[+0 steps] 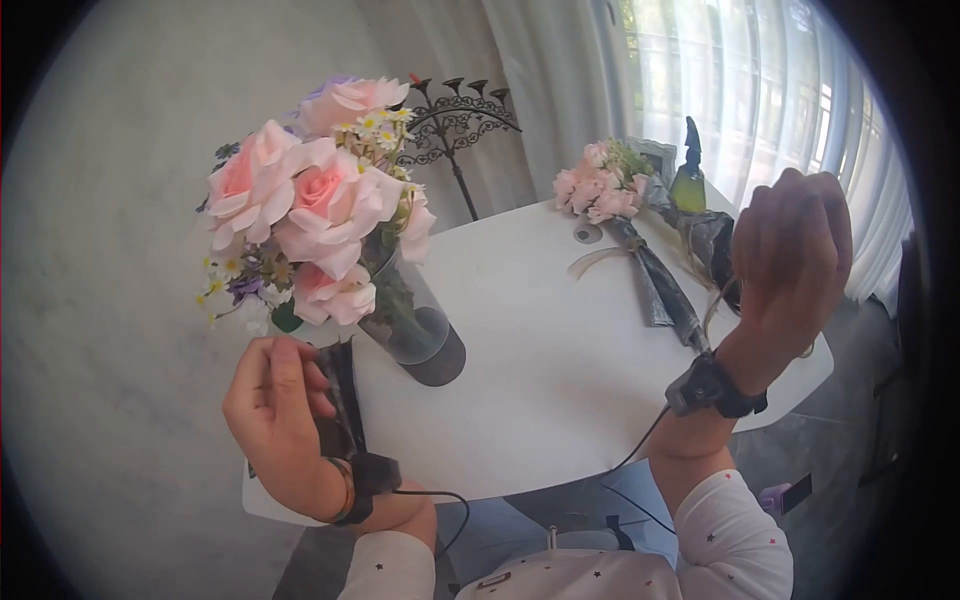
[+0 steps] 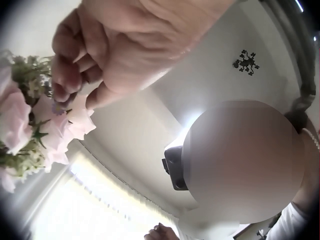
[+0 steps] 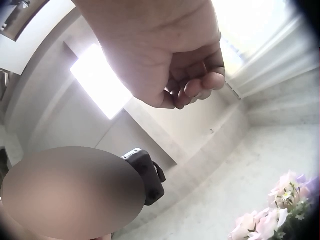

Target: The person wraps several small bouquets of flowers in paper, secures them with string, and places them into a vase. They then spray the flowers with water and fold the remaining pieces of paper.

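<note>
On the left of the head view my left hand (image 1: pixel 285 420) is beside a tall glass vase (image 1: pixel 425 325) of large pink artificial roses (image 1: pixel 330 205). Its fingers bend loosely below the blooms. In the left wrist view the fingertips overlap the pink petals (image 2: pixel 15 120), and no held thing shows. My right hand (image 1: pixel 795 255) is raised over the table's right side, back of the hand towards the head camera. The right wrist view shows its fingers (image 3: pixel 212 81) loosely curled near the thumb, with nothing seen in them. Small daisies (image 1: pixel 372 125) mix with the roses.
A smaller pink bouquet (image 1: pixel 605 185) in dark wrapping lies on the white table (image 1: pixel 540 400). Behind it stand a yellow-green bottle (image 1: pixel 688 185) and a small frame (image 1: pixel 655 155). Dark wrapping (image 1: pixel 345 395) lies beside the left hand. A black candelabra (image 1: pixel 455 130) stands behind the table.
</note>
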Demonstrator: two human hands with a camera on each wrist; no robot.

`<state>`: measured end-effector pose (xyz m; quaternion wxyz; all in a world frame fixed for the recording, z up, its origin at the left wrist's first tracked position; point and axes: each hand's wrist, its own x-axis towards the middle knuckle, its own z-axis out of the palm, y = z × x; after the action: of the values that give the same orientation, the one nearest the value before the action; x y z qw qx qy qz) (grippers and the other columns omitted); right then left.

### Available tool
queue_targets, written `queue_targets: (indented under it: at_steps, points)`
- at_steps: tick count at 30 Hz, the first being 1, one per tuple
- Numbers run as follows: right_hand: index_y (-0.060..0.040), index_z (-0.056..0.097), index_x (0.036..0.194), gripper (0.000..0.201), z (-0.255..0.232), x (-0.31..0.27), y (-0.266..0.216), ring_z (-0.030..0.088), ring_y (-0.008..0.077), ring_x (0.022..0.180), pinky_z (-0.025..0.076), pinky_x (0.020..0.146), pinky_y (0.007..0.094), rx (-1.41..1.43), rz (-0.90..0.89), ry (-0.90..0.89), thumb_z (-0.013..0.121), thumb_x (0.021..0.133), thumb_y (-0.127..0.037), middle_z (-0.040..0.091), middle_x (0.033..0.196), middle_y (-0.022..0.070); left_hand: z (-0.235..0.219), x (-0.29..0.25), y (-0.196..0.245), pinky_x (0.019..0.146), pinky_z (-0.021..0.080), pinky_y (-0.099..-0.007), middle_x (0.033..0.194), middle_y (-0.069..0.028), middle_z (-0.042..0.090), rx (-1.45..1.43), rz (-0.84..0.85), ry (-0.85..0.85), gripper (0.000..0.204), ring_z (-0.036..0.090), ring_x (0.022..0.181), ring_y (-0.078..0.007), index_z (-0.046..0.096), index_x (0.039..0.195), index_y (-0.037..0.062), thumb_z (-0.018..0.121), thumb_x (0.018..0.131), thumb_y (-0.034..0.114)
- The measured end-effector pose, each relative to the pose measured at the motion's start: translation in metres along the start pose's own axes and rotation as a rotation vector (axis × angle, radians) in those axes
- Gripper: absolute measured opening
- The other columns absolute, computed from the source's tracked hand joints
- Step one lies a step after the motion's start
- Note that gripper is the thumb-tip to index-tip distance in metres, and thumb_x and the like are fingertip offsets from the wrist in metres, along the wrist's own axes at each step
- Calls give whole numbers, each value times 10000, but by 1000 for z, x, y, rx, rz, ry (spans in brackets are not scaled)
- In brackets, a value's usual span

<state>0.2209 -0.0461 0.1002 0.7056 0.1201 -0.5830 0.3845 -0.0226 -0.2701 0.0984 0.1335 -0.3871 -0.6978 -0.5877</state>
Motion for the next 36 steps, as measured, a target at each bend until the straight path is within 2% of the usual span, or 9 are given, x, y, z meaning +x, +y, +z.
queue_targets:
  at_steps: [7, 10, 20, 22, 24, 25, 27, 32, 36]
  points:
    - [13, 468, 828, 203, -16, 2, -1, 322, 72, 418, 297, 349, 211, 8, 14, 24, 413, 952, -138, 423, 621, 64, 15, -13, 11, 434, 345, -190, 614, -57, 553, -133, 110, -447, 313, 470, 474, -68, 598, 837, -41, 541, 929, 253]
    - [14, 470, 829, 197, -18, 3, -2, 316, 70, 409, 290, 348, 211, 13, 3, 63, 423, 947, -136, 419, 607, 63, 25, -13, 16, 458, 414, -215, 666, -55, 596, -128, 33, -538, 179, 553, 528, -84, 629, 836, -20, 616, 870, 156]
    - [-2, 489, 791, 198, -57, 11, -10, 323, 68, 373, 270, 340, 209, 65, -1, 300, 460, 925, -144, 424, 544, 51, 96, -17, 18, 477, 397, -194, 641, -28, 566, 11, -4, -854, 159, 519, 544, -66, 608, 866, -27, 546, 892, 117]
    - [-3, 490, 791, 199, -67, 10, -11, 323, 69, 367, 266, 336, 211, 124, -17, 321, 462, 925, -149, 423, 543, 50, 121, -22, 9, 511, 436, -223, 665, -63, 599, 60, 19, -946, 173, 564, 560, -109, 602, 918, -25, 581, 883, 144]
    - [-3, 492, 795, 199, -75, 10, -15, 323, 70, 362, 264, 332, 214, 134, -8, 349, 464, 925, -151, 423, 544, 51, 143, -31, 8, 591, 487, -296, 727, -143, 638, 336, 172, -1187, 315, 632, 640, -219, 596, 1000, -23, 601, 884, 270]
    - [-4, 494, 797, 200, -78, 10, -16, 325, 71, 360, 262, 331, 215, 135, -4, 375, 468, 924, -156, 425, 545, 48, 152, -36, 4, 591, 487, -296, 727, -143, 638, 336, 176, -1190, 315, 632, 640, -219, 596, 1000, -23, 601, 884, 270]
    - [-5, 497, 798, 202, -83, 10, -19, 326, 71, 359, 260, 329, 216, 130, -1, 400, 472, 924, -161, 426, 545, 45, 167, -47, -7, 684, 498, -369, 811, -209, 647, 503, 338, -1364, 476, 643, 758, -329, 585, 1074, -14, 577, 877, 419]
    - [-29, 526, 803, 170, -103, 15, -8, 372, 65, 397, 285, 354, 207, 35, 165, 500, 525, 913, -158, 451, 554, 18, 200, -64, -28, 738, 490, -418, 860, -236, 646, 518, 323, -1482, 540, 629, 833, -380, 594, 1081, -9, 536, 877, 488]
    - [-47, 552, 764, 199, -122, 14, 20, 407, 45, 436, 320, 392, 196, -216, 436, 324, 550, 915, -178, 491, 571, -25, 216, -70, -41, 739, 493, -427, 844, -249, 639, 555, 383, -1485, 550, 620, 794, -404, 607, 1015, -24, 539, 869, 501]
